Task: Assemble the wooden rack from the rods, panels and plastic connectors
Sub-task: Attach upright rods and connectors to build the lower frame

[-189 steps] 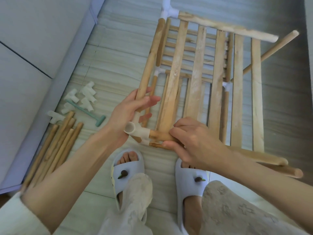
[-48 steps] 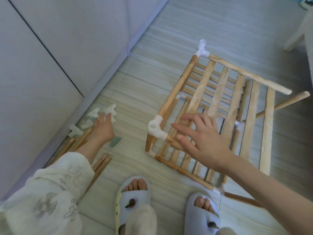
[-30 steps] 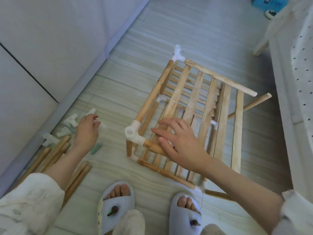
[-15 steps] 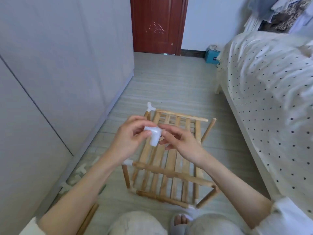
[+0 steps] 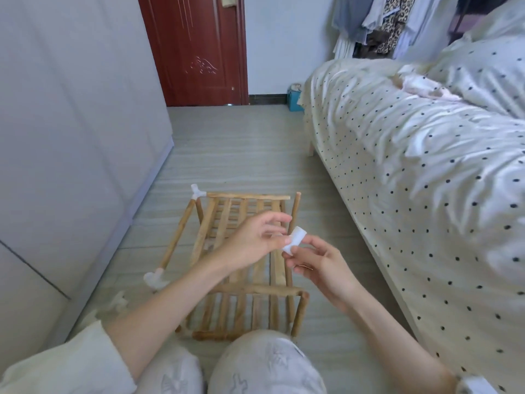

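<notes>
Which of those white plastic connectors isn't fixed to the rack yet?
The white connector held up between both hands; the far-corner connector and near-left connector are already fitted on rods.

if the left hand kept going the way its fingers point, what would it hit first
Probably the upright wooden rod at the wooden rack's far right corner; the left hand's fingers point up and right toward it, though depth is unclear.
</notes>
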Action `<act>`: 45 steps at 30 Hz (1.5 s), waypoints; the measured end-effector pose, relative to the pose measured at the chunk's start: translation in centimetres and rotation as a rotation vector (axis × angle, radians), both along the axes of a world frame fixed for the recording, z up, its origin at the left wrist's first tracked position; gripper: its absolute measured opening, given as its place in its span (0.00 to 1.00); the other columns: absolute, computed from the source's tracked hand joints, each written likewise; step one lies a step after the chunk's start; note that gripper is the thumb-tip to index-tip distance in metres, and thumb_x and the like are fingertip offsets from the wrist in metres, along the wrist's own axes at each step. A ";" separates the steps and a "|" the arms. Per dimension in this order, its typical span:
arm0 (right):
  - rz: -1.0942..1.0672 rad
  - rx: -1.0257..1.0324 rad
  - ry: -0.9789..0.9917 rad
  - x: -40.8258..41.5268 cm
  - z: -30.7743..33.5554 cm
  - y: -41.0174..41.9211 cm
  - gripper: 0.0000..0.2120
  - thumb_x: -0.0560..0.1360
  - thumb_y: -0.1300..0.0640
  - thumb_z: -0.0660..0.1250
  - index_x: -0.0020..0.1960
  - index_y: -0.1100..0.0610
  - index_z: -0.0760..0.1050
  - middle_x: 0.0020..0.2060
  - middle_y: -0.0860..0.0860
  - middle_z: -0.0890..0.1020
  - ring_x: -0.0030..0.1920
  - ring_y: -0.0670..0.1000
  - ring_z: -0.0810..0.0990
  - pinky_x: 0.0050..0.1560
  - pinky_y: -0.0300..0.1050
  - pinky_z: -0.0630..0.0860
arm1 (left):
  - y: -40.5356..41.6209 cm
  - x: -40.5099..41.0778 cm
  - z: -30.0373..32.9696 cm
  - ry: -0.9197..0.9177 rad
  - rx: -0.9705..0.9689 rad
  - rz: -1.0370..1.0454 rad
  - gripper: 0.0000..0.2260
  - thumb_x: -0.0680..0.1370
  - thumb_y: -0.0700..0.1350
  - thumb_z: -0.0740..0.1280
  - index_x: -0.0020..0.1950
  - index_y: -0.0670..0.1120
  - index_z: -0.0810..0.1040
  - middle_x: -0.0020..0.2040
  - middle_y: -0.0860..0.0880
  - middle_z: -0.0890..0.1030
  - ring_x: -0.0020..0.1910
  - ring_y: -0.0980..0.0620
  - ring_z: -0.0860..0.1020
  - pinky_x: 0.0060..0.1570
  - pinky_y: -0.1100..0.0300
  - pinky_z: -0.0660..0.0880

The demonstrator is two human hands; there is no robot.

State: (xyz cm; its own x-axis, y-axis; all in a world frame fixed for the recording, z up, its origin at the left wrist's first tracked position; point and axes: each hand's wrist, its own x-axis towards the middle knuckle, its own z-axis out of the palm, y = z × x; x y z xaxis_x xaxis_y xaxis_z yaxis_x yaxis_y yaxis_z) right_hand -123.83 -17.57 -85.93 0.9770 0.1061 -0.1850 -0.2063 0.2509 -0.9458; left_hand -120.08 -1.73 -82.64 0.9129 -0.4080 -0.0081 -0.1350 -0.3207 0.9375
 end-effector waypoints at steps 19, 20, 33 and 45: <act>-0.138 -0.969 -0.334 -0.9 -5.8 -3.8 0.24 0.72 0.57 0.72 0.67 0.53 0.72 0.52 0.46 0.72 0.42 0.40 0.73 0.43 0.27 0.67 | -5.6 0.1 -4.0 -0.180 0.380 -0.081 0.06 0.71 0.44 0.74 0.45 0.50 0.79 0.40 0.55 0.79 0.42 0.60 0.78 0.48 0.60 0.78; -0.105 -0.972 -0.338 -1.0 -6.1 -4.0 0.22 0.72 0.58 0.71 0.65 0.52 0.73 0.52 0.46 0.73 0.41 0.41 0.74 0.44 0.28 0.68 | -5.6 0.1 -4.4 -0.151 0.379 -0.100 0.05 0.72 0.44 0.73 0.46 0.49 0.80 0.42 0.55 0.80 0.43 0.59 0.78 0.48 0.62 0.77; 0.062 -0.857 -0.124 -0.8 -8.8 -3.7 0.10 0.72 0.63 0.71 0.51 0.53 0.80 0.47 0.40 0.79 0.45 0.40 0.77 0.44 0.25 0.71 | 2.0 2.1 -9.2 -0.082 1.062 -0.303 0.20 0.79 0.45 0.62 0.71 0.47 0.64 0.68 0.50 0.67 0.66 0.51 0.68 0.66 0.53 0.67; 0.176 -1.152 -0.172 0.0 -9.0 -3.0 0.10 0.74 0.60 0.66 0.54 0.52 0.78 0.46 0.51 0.78 0.45 0.49 0.78 0.47 0.35 0.72 | 2.6 1.6 -11.0 -0.185 1.125 -0.461 0.19 0.80 0.44 0.59 0.70 0.53 0.63 0.60 0.49 0.75 0.60 0.50 0.67 0.61 0.52 0.63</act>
